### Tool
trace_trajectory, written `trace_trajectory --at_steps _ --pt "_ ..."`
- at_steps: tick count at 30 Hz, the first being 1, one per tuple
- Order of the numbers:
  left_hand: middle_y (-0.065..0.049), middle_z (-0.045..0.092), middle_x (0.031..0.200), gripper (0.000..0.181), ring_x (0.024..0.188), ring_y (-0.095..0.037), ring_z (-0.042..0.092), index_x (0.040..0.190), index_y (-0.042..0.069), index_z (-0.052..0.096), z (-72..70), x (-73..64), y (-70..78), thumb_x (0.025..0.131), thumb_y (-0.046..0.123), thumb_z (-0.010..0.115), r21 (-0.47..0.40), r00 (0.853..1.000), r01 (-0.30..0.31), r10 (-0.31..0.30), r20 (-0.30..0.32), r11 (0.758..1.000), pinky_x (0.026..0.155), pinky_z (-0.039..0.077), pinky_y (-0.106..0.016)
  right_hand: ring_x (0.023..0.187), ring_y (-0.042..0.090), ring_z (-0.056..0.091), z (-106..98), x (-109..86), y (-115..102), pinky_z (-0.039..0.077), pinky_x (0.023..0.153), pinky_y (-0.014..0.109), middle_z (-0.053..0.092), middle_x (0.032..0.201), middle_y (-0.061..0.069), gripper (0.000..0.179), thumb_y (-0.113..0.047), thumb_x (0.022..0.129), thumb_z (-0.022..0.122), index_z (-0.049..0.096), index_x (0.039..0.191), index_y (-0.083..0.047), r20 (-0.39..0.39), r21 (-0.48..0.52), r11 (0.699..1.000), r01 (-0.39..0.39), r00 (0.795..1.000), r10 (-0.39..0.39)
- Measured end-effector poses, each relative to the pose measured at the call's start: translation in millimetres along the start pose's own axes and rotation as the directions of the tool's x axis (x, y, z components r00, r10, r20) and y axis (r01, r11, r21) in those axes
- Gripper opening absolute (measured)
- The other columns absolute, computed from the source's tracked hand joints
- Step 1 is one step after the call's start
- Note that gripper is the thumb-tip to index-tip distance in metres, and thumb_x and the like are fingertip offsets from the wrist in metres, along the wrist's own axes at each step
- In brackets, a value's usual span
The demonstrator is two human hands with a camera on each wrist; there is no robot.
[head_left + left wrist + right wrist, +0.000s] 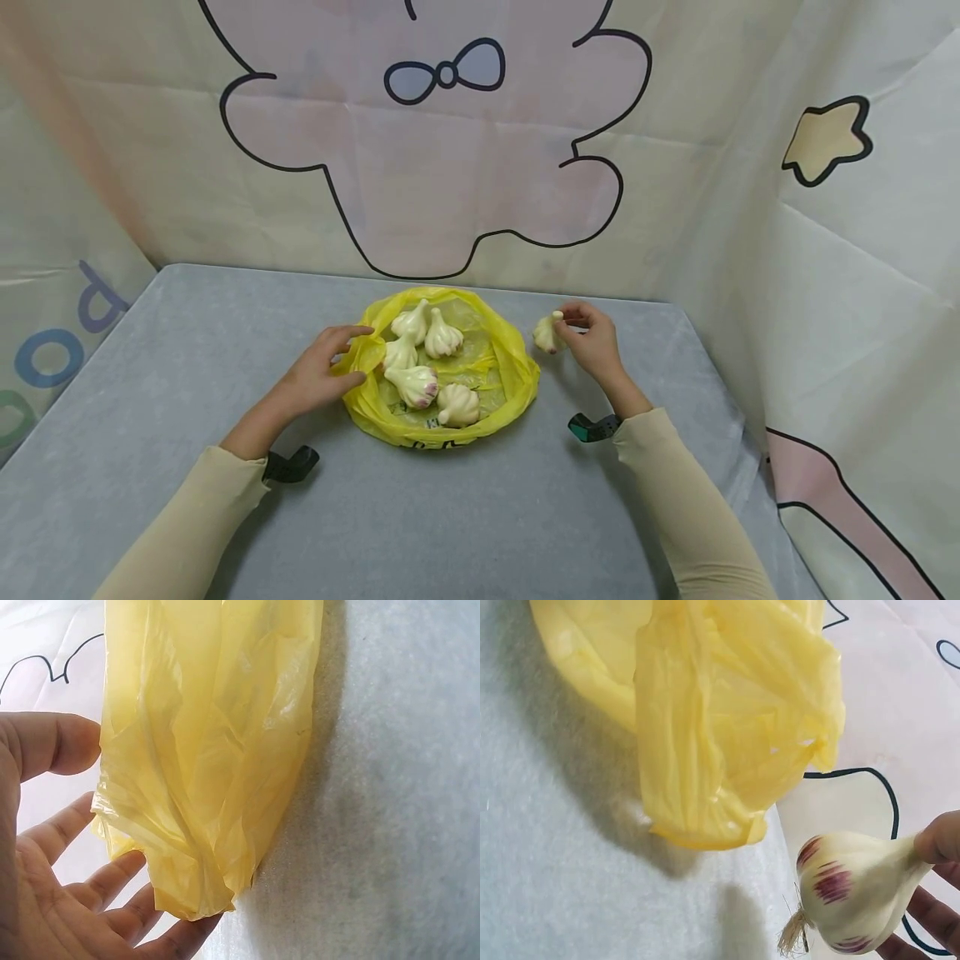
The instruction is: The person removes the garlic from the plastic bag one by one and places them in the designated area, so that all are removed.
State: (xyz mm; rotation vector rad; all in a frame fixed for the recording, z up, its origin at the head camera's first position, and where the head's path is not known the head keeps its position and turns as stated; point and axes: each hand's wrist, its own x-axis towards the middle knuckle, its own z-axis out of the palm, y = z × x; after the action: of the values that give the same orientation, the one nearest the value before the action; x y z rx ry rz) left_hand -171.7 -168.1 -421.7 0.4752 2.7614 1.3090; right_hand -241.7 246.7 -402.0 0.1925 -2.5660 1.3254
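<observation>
A yellow plastic bag point(517, 367) stands on the table with its mouth wide and its rim rolled outward. Several white garlic bulbs point(444, 335) lie inside it, some tinged purple. At the bag's left side, my left hand point(318, 371) has its thumb and fingers spread apart, fingertips touching the crumpled plastic point(202, 772). To the right of the bag, my right hand point(595, 340) pinches another garlic bulb point(855, 892) by its stem. That bulb shows purple streaks and a tuft of dry roots, and hangs root end down in the head view.
The grey table point(435, 533) extends around the bag. A printed cloth backdrop point(480, 167) stands behind its far edge, with more cloth at both sides. Black devices are strapped at the left wrist point(291, 465) and right wrist point(592, 427).
</observation>
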Motion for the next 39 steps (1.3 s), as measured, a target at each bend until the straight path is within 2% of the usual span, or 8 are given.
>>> trace_trajectory --at_steps 7,12,25,30,39 --pt "-0.022 0.033 0.148 0.06 0.125 -0.048 0.043 0.142 0.014 0.043 1.3 -0.8 -1.2 0.086 0.014 0.065 -0.004 1.0 0.007 -0.007 0.001 1.0 0.102 0.037 -0.066 0.097 0.033 0.064 3 -0.5 12 0.054 0.084 0.045 0.068 0.107 0.016 0.019 -0.012 0.088 0.066 0.067 0.105 -0.004 0.004 -0.029 0.999 -0.024 1.0 0.024" --pt "-0.022 0.032 0.148 0.06 0.126 -0.049 0.042 0.143 0.014 0.043 1.5 -1.5 -0.5 0.087 0.014 0.065 -0.007 1.0 0.015 -0.014 0.004 1.0 0.102 0.037 -0.066 0.099 0.032 0.064 5 -1.5 17 0.053 0.086 0.045 0.068 0.109 0.015 0.019 -0.013 0.088 0.066 0.067 0.105 -0.005 0.009 -0.037 0.998 -0.051 0.999 0.052" --pt "-0.022 0.033 0.148 0.06 0.126 -0.048 0.043 0.143 0.015 0.043 1.5 -0.8 -1.2 0.087 0.014 0.064 0.001 1.0 0.023 -0.023 0.004 1.0 0.102 0.037 -0.065 0.105 0.036 0.061 7 -2.9 26 0.051 0.091 0.049 0.066 0.113 0.018 0.021 -0.017 0.09 0.065 0.067 0.107 -0.004 0.06 -0.056 0.997 -0.055 0.997 0.058" --pt "-0.022 0.034 0.147 0.06 0.125 -0.048 0.043 0.143 0.016 0.042 0.0 0.5 -0.7 0.087 0.015 0.064 0.016 1.0 0.022 -0.022 0.005 1.0 0.102 0.037 -0.065 0.107 0.037 0.06 7 -3.0 26 0.051 0.09 0.05 0.064 0.116 0.017 0.021 -0.019 0.091 0.064 0.067 0.108 -0.006 0.07 -0.069 0.994 -0.085 0.994 0.089" --pt "-0.022 0.035 0.146 0.061 0.126 -0.048 0.043 0.143 0.016 0.042 -1.0 1.3 -0.8 0.087 0.015 0.065 0.015 1.0 0.012 -0.012 0.008 1.0 0.101 0.038 -0.065 0.107 0.034 0.061 5 -2.4 21 0.052 0.087 0.048 0.066 0.116 0.013 0.026 -0.018 0.089 0.066 0.066 0.111 -0.005 0.072 -0.046 0.996 -0.082 0.994 0.085"
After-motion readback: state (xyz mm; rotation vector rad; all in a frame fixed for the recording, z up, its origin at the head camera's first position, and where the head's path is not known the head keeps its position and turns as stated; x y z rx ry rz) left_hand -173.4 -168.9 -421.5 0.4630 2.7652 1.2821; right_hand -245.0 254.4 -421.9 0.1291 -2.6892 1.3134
